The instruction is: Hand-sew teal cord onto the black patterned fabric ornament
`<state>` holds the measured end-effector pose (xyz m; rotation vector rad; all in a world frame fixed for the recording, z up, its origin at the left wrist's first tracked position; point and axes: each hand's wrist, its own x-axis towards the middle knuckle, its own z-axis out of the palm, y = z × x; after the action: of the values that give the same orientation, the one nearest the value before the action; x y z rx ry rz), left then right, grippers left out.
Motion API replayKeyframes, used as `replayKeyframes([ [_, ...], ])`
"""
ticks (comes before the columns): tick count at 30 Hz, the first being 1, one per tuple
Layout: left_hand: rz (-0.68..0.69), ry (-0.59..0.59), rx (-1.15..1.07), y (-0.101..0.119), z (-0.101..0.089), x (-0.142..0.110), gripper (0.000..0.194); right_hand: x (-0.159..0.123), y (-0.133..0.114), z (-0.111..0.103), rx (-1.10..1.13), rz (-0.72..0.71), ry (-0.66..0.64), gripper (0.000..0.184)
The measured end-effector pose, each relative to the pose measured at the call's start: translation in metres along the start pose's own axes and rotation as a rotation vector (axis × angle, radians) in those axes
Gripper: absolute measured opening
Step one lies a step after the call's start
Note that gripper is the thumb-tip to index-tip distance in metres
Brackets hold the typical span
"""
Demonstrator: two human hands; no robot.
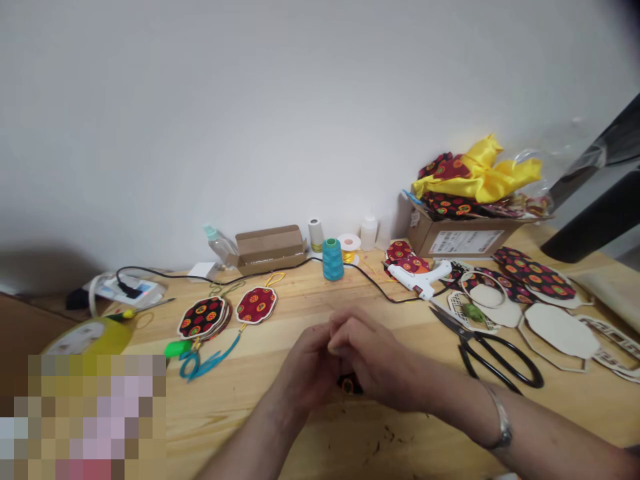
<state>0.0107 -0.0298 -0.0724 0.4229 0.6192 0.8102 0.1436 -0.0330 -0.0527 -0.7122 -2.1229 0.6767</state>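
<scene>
My left hand (307,367) and my right hand (375,360) meet over the middle of the table, both closed. Between and below them shows a small part of a black patterned fabric piece (350,383); the fingers hide the rest. My right thumb and fingers are pinched together at the top, and whether a thread is in them is too small to tell. To the left lie a red fabric ornament (257,305) with a yellow loop and a stack of black patterned ornaments (203,318). Black-handled scissors (480,340) rest open beside my right forearm.
A teal thread spool (333,260) stands ahead. Behind my right hand lies a white glue gun (420,277) with its black cord across the table. A cardboard box (455,233) overflows with fabric; pale cut-out boards (563,330) lie at right. A yellow tape roll (107,337) is left.
</scene>
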Motion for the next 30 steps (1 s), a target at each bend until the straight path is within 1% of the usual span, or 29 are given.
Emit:
replayKeyframes([
  [2, 0.001, 0.070, 0.077, 0.001, -0.001, 0.002, 0.009, -0.010, 0.002, 0.006, -0.080, -0.041, -0.145, 0.019],
  [3, -0.003, 0.097, 0.096, 0.001, -0.001, 0.003, 0.009, -0.014, 0.003, 0.009, -0.121, -0.073, -0.190, 0.020],
  [7, 0.055, 0.232, 0.091, 0.002, -0.001, 0.006, 0.013, -0.021, 0.003, 0.014, -0.243, -0.159, -0.267, 0.019],
  [10, 0.064, 0.303, 0.078, 0.003, -0.001, 0.006, 0.009, -0.021, -0.002, 0.015, -0.287, -0.167, -0.343, 0.021],
  [12, 0.049, 0.307, 0.076, 0.004, -0.003, 0.006, 0.008, -0.021, -0.004, 0.015, -0.283, -0.178, -0.395, 0.019],
  [18, 0.094, 0.210, 0.027, 0.006, -0.009, 0.009, 0.010, -0.027, -0.006, 0.024, -0.286, -0.237, -0.479, 0.017],
  [21, 0.094, 0.204, 0.042, 0.007, -0.010, 0.010, 0.012, -0.031, -0.007, 0.029, -0.272, -0.275, -0.483, 0.015],
  [23, 0.096, 0.201, 0.072, 0.006, -0.010, 0.010, 0.015, -0.032, -0.008, 0.030, -0.256, -0.266, -0.491, 0.015],
  [30, 0.091, 0.237, 0.197, 0.004, -0.010, 0.007, 0.018, -0.033, -0.008, 0.027, -0.241, -0.267, -0.541, 0.014],
])
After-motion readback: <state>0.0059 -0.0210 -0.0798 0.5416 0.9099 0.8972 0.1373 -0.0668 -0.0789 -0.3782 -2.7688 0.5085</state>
